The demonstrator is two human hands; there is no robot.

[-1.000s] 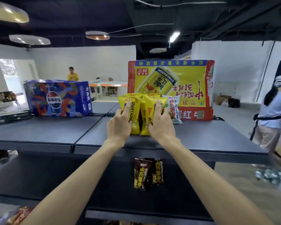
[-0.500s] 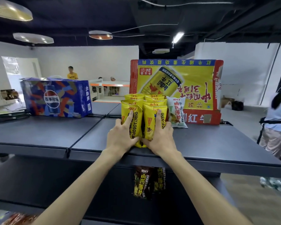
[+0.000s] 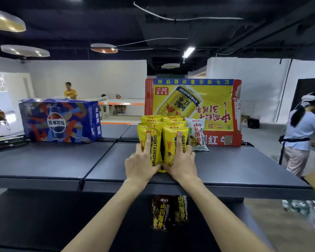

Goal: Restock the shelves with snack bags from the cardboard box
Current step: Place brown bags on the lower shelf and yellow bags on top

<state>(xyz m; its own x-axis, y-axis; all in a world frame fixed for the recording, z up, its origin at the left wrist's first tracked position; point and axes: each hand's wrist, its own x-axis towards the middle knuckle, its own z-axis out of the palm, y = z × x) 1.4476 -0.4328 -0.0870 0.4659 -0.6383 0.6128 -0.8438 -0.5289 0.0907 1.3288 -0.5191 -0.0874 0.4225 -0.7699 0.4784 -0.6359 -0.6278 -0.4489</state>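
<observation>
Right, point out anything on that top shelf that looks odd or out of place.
The yellow-and-red drink carton behind the yellow bags stands upside down, its print inverted, and its right edge looks torn. One white snack bag leans alone beside them.

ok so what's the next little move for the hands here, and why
Probably let go and draw both back: the left hand and right hand hold the front yellow snack bags, which already stand upright in two rows on the top shelf.

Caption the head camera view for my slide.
Restocking: left hand and right hand hold the front yellow snack bags upright on the top shelf, in front of a yellow drinks carton.
</observation>
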